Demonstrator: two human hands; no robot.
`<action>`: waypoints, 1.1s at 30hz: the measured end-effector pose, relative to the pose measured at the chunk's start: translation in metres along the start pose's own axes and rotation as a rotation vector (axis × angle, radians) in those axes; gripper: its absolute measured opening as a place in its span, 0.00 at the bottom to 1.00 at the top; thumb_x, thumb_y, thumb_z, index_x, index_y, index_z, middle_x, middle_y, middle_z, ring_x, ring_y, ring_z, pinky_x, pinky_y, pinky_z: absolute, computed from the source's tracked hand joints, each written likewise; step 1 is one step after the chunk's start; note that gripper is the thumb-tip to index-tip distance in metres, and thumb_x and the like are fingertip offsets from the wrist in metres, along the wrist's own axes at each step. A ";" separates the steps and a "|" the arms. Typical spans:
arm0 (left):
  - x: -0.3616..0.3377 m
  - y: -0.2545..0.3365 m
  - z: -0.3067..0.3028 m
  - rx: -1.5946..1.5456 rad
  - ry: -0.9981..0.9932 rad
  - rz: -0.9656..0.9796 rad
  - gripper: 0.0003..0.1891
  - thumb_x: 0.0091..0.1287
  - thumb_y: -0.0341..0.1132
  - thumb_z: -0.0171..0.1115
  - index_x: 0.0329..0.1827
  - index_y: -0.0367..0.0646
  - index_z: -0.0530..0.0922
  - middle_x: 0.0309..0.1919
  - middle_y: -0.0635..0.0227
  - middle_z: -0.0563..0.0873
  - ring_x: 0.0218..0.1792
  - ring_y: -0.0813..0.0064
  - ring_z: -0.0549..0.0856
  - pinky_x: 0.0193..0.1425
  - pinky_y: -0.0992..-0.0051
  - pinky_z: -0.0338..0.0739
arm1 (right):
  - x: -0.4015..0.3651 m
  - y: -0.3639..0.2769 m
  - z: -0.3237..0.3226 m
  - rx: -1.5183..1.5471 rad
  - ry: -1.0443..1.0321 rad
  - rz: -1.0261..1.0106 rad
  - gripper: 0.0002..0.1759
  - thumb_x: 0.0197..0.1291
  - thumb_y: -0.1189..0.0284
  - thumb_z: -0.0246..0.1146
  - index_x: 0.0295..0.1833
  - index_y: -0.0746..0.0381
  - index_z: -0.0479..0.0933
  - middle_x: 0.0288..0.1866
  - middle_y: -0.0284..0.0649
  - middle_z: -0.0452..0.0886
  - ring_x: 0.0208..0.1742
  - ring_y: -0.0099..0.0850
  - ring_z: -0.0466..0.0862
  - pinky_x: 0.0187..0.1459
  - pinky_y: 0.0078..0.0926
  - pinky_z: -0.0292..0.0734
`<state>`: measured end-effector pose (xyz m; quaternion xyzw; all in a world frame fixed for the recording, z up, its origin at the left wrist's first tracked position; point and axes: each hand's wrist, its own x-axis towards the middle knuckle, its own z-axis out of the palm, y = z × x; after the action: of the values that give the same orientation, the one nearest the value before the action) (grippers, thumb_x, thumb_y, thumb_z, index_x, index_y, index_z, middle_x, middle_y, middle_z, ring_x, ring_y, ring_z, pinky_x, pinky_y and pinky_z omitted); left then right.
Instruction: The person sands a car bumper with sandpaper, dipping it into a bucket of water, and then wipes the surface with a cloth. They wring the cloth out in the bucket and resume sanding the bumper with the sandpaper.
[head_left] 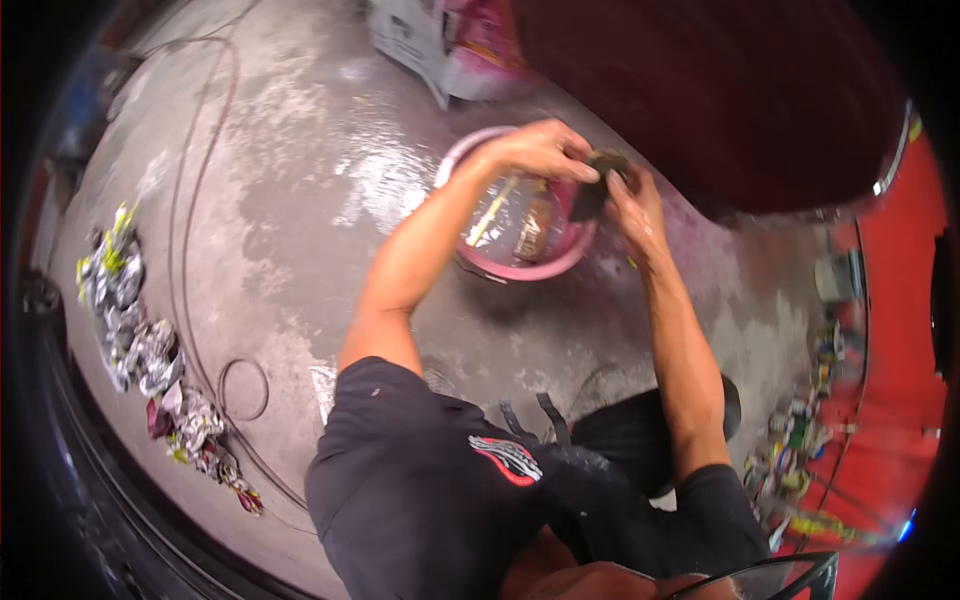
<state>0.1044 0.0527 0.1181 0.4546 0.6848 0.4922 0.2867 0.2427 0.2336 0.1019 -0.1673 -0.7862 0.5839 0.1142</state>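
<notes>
A pink basin (528,271) with clear water stands on the wet floor, and both hands are over its far right rim. My left hand (548,152) pinches the top of a dark, flat piece that looks like sandpaper (588,201). My right hand (636,204) grips the same sandpaper from the right, its thumb pressed on it. Motion blurs the fingers a little. In the basin lie a brown block (534,228) and a pale yellow stick (492,212).
A dark maroon car panel (720,100) overhangs at the upper right. A printed bag or box (440,50) stands behind the basin. Crumpled masking foil and paper (155,355) lies at left beside a hose (178,230). Several bottles and scraps (795,440) line the red wall (900,400).
</notes>
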 end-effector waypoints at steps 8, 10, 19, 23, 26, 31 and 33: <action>0.018 -0.018 0.021 -0.379 0.047 -0.053 0.12 0.66 0.38 0.71 0.35 0.36 0.81 0.29 0.74 0.82 0.32 0.84 0.82 0.39 0.79 0.81 | -0.015 0.001 0.031 -0.282 0.378 -0.263 0.22 0.64 0.64 0.63 0.56 0.68 0.70 0.54 0.55 0.75 0.59 0.46 0.75 0.60 0.41 0.70; 0.015 -0.010 0.021 -0.427 0.084 -0.083 0.12 0.66 0.37 0.71 0.35 0.37 0.80 0.30 0.73 0.82 0.29 0.84 0.81 0.41 0.78 0.83 | -0.013 0.005 0.032 -0.363 0.355 -0.294 0.28 0.63 0.57 0.67 0.59 0.66 0.69 0.60 0.58 0.74 0.65 0.47 0.75 0.62 0.40 0.70; 0.017 -0.029 0.006 -0.714 -0.001 -0.117 0.10 0.69 0.34 0.65 0.41 0.36 0.77 0.31 0.69 0.82 0.33 0.80 0.83 0.44 0.77 0.83 | 0.000 0.020 0.015 -0.048 0.007 -0.145 0.50 0.52 0.52 0.76 0.69 0.69 0.60 0.66 0.61 0.73 0.67 0.49 0.76 0.66 0.39 0.73; 0.022 -0.037 -0.011 -0.475 0.222 -0.040 0.07 0.70 0.30 0.61 0.44 0.35 0.75 0.37 0.65 0.82 0.40 0.76 0.85 0.47 0.71 0.86 | -0.011 -0.001 0.016 0.033 0.281 -0.003 0.47 0.53 0.53 0.76 0.70 0.65 0.61 0.61 0.58 0.78 0.62 0.46 0.80 0.61 0.41 0.77; 0.015 -0.035 -0.015 -0.510 0.334 -0.130 0.09 0.71 0.29 0.59 0.49 0.36 0.72 0.41 0.64 0.82 0.43 0.75 0.85 0.53 0.65 0.86 | -0.012 0.001 0.016 -0.145 0.374 -0.192 0.43 0.55 0.56 0.74 0.69 0.66 0.63 0.57 0.54 0.81 0.56 0.42 0.83 0.58 0.38 0.77; 0.006 -0.023 -0.017 -0.943 0.009 -0.014 0.11 0.71 0.27 0.60 0.52 0.40 0.69 0.45 0.66 0.81 0.49 0.74 0.84 0.61 0.63 0.82 | -0.021 -0.026 0.032 0.057 0.235 -0.204 0.41 0.57 0.57 0.73 0.69 0.66 0.64 0.57 0.53 0.81 0.56 0.39 0.83 0.60 0.35 0.76; 0.008 -0.018 -0.010 -0.933 -0.052 0.058 0.12 0.70 0.28 0.61 0.53 0.41 0.71 0.47 0.66 0.81 0.49 0.74 0.84 0.61 0.66 0.81 | -0.024 -0.040 0.031 0.023 0.256 -0.245 0.40 0.58 0.58 0.72 0.69 0.66 0.64 0.58 0.52 0.80 0.57 0.38 0.82 0.61 0.34 0.75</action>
<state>0.0866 0.0539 0.1053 0.3083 0.3699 0.7438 0.4636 0.2479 0.1860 0.1310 -0.1417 -0.7731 0.5484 0.2855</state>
